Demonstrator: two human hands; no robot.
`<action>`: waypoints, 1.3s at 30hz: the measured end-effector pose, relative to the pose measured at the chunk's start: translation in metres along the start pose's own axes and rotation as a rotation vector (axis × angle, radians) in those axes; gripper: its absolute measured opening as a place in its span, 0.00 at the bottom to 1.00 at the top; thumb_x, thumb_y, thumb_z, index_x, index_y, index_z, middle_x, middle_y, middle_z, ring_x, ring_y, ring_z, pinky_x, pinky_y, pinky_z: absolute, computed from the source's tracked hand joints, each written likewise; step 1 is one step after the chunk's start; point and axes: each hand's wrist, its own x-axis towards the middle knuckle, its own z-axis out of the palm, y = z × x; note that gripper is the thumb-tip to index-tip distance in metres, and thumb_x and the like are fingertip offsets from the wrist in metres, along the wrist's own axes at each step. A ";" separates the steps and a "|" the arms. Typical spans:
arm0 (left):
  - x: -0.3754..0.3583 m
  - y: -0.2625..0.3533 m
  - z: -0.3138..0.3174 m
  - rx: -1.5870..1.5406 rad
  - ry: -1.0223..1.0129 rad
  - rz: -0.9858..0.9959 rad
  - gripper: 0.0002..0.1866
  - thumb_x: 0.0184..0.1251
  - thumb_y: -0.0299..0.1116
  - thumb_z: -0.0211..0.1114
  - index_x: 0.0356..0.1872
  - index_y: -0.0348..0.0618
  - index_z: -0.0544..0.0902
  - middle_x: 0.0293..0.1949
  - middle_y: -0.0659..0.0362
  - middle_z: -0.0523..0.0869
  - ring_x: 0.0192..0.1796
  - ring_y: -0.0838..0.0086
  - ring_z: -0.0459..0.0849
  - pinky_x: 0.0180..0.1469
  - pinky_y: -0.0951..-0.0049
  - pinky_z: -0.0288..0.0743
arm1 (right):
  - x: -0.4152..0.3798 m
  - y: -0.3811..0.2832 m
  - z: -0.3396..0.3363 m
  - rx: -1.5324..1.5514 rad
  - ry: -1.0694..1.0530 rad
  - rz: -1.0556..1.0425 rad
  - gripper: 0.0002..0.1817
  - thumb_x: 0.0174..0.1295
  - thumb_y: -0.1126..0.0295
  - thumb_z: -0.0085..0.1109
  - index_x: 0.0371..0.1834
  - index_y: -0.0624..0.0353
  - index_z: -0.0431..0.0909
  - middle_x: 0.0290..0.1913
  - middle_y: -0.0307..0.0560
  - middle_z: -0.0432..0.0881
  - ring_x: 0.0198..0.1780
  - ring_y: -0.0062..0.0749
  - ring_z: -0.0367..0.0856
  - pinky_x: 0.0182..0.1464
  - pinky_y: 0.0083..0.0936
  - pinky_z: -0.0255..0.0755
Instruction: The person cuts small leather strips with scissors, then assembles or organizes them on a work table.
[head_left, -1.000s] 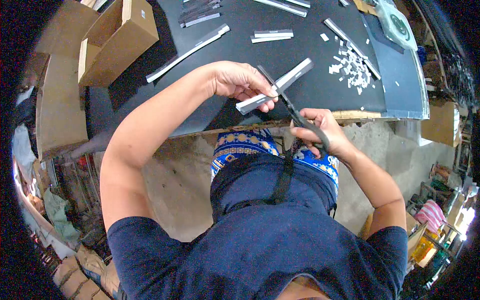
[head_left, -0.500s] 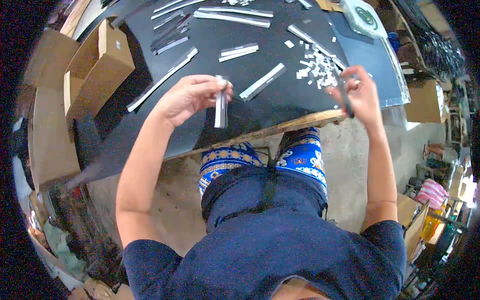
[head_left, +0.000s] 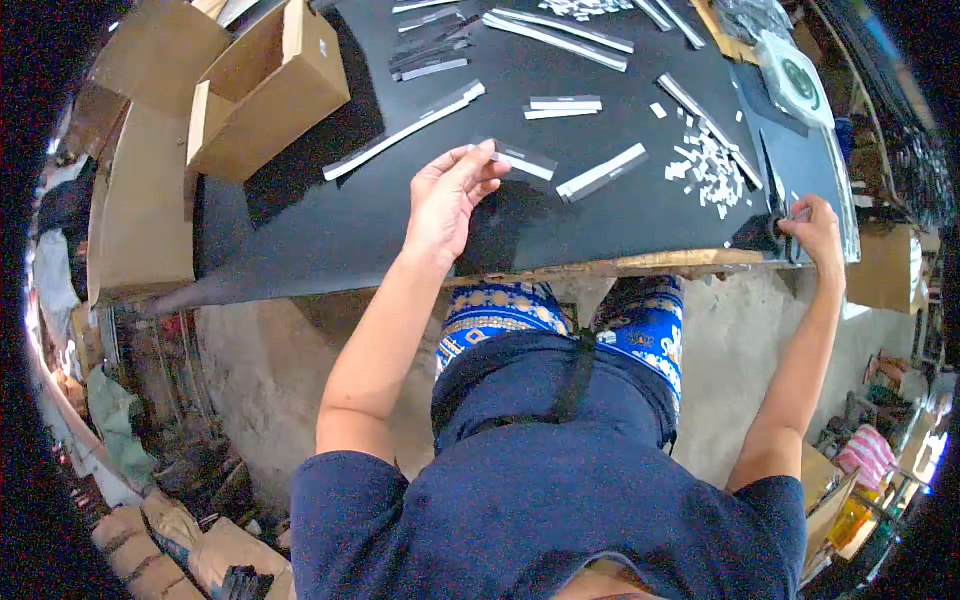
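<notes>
My left hand (head_left: pixel 452 198) is above the table, thumb and fingers pinching one end of a short strip (head_left: pixel 528 163) with a dark band and a white edge. The strip points right. At the table's right side, my right hand (head_left: pixel 815 232) has its fingers closed at the handles of black scissors (head_left: pixel 774 195). The scissors lie on or just above the tabletop, blades pointing away from me. A pile of small white cut pieces (head_left: pixel 708 175) lies left of the blades. Another short strip (head_left: pixel 602 173) rests between my hands.
An open cardboard box (head_left: pixel 275 105) stands at the left of the black table (head_left: pixel 400 235). A long strip (head_left: pixel 405 130) and several other strips lie about. At the back right is a clear plastic package (head_left: pixel 795 80). The table's wooden front edge (head_left: pixel 660 260) faces me.
My right hand has moved right with the scissors, down to the table's right side. The strip in my left hand has swung from hanging down to pointing right. The view has shifted.
</notes>
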 end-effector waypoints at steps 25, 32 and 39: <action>0.078 -0.013 0.052 -0.029 -0.096 0.026 0.10 0.63 0.27 0.64 0.41 0.33 0.74 0.37 0.53 0.83 0.43 0.66 0.86 0.45 0.73 0.83 | 0.046 -0.242 0.101 0.460 0.162 -0.938 0.14 0.51 0.72 0.65 0.42 0.63 0.82 0.39 0.52 0.83 0.41 0.45 0.82 0.41 0.31 0.74; 0.084 -0.015 0.057 -0.037 -0.034 0.020 0.09 0.63 0.24 0.64 0.40 0.31 0.74 0.38 0.51 0.83 0.42 0.63 0.87 0.45 0.71 0.83 | 0.054 -0.240 0.107 0.397 0.171 -0.910 0.13 0.50 0.73 0.64 0.40 0.63 0.82 0.38 0.53 0.83 0.41 0.47 0.82 0.44 0.33 0.75; 0.088 -0.016 0.056 -0.042 -0.040 0.008 0.10 0.62 0.24 0.64 0.41 0.30 0.74 0.38 0.49 0.83 0.42 0.62 0.87 0.45 0.70 0.84 | 0.056 -0.238 0.112 0.422 0.203 -0.922 0.13 0.50 0.73 0.65 0.40 0.64 0.82 0.38 0.54 0.83 0.42 0.49 0.82 0.45 0.33 0.75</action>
